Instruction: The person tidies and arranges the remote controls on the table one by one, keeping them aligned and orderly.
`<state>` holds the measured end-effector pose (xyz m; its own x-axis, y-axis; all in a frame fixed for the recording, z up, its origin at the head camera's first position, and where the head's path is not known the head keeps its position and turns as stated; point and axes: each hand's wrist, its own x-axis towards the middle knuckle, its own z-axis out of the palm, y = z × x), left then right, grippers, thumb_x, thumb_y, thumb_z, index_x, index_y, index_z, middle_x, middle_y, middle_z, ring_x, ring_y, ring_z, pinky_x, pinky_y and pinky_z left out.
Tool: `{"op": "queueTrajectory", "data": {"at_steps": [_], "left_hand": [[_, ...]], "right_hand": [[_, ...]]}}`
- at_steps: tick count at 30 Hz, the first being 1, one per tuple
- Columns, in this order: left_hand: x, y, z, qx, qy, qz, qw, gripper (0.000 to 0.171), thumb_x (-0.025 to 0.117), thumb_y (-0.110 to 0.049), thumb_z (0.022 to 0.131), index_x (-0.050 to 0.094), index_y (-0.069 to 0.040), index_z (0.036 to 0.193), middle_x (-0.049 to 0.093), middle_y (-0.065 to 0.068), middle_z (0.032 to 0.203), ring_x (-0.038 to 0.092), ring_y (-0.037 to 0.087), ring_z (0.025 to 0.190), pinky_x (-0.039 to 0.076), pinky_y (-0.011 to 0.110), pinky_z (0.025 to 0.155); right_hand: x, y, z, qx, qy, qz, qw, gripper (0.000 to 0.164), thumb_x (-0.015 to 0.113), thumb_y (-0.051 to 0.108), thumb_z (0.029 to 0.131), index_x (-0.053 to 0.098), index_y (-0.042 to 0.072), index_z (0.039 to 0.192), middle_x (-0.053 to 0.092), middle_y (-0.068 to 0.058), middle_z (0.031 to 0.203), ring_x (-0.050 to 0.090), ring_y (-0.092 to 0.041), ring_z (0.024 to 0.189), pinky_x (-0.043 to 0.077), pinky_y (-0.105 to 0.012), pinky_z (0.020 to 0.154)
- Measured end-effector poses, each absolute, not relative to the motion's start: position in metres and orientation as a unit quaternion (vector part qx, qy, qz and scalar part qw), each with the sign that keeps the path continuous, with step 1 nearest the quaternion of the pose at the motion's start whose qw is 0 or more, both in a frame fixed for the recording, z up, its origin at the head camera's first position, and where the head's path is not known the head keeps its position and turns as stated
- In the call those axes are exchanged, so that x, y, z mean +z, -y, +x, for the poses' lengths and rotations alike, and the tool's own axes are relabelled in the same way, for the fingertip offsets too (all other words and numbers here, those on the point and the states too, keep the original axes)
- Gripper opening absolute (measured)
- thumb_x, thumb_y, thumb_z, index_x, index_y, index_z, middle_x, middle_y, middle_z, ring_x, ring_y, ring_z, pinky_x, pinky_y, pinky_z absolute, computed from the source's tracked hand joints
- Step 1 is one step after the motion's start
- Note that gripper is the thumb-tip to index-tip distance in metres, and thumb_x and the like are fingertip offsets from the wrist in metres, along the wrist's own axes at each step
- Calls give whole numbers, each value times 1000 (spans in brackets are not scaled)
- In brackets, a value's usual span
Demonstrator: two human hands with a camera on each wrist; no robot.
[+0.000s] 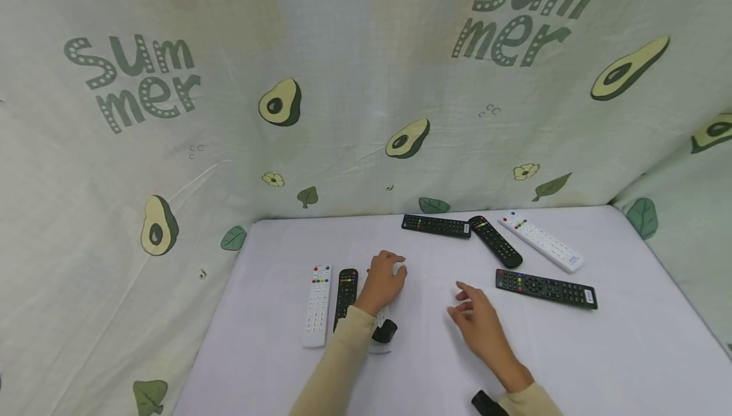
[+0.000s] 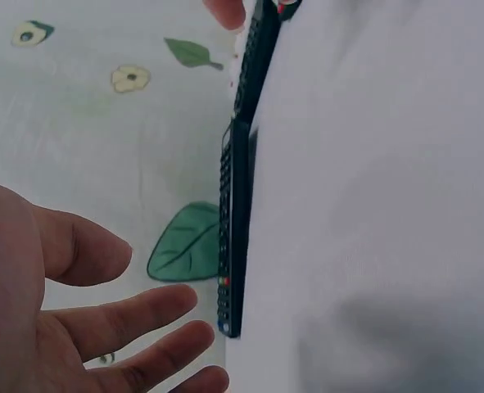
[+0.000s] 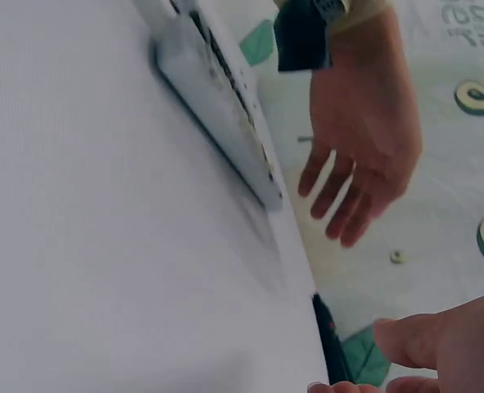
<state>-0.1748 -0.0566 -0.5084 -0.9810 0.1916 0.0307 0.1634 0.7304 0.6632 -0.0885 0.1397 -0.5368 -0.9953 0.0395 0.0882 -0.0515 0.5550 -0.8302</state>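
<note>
In the head view my left hand [image 1: 384,281] hovers with relaxed, spread fingers and nothing in them. Below its wrist lies a white remote control [image 1: 380,348], mostly hidden by the arm. Left of that are a black remote [image 1: 345,295], partly covered by the sleeve, and a white remote [image 1: 317,308]. My right hand [image 1: 477,324] is held above the table, fingers loosely bent and holding nothing. Nearest to it lies a black remote [image 1: 546,289]. The left wrist view shows the left hand [image 2: 53,303] apart from the black remote [image 2: 235,229] beyond it.
On the right half of the white table [image 1: 257,365], another black remote [image 1: 436,225] lies at the back edge, its end close to a slanted black remote [image 1: 496,241]. A white remote [image 1: 540,240] lies beside them. A patterned cloth [image 1: 343,41] hangs behind the table.
</note>
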Motion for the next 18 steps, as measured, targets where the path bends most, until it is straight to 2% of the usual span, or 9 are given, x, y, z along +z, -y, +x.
{"op": "queueTrajectory", "data": {"at_steps": [6, 13, 15, 18], "left_hand": [[-511, 23, -167, 375, -919, 108, 49, 30, 50, -22, 94, 62, -9, 117, 52, 6, 119, 46, 22, 113, 41, 37, 92], [-518, -11, -160, 389, -909, 126, 79, 31, 50, -25, 94, 62, -10, 119, 53, 2, 119, 46, 18, 115, 39, 34, 96], [-521, -19, -159, 391, -907, 131, 83, 31, 51, -25, 93, 62, -11, 119, 53, 1, 118, 47, 17, 115, 39, 33, 96], [-526, -30, -157, 390, -906, 140, 86, 31, 50, -24, 93, 62, -10, 119, 54, 1, 118, 47, 16, 114, 39, 31, 96]], "right_hand": [[-535, -195, -92, 441, 892, -42, 88, 50, 64, 1, 84, 43, -7, 130, 52, -19, 106, 59, -28, 90, 52, -30, 71], [-539, -243, -88, 402, 902, -112, 114, 50, 60, 4, 87, 41, -6, 132, 48, -21, 110, 55, -31, 95, 51, -30, 70], [-539, -254, -87, 395, 902, -126, 122, 50, 60, 4, 87, 41, -7, 132, 48, -22, 110, 55, -32, 95, 50, -28, 69], [-539, -271, -85, 385, 901, -142, 140, 51, 60, 4, 87, 40, -8, 133, 48, -23, 110, 55, -32, 93, 47, -16, 66]]}}
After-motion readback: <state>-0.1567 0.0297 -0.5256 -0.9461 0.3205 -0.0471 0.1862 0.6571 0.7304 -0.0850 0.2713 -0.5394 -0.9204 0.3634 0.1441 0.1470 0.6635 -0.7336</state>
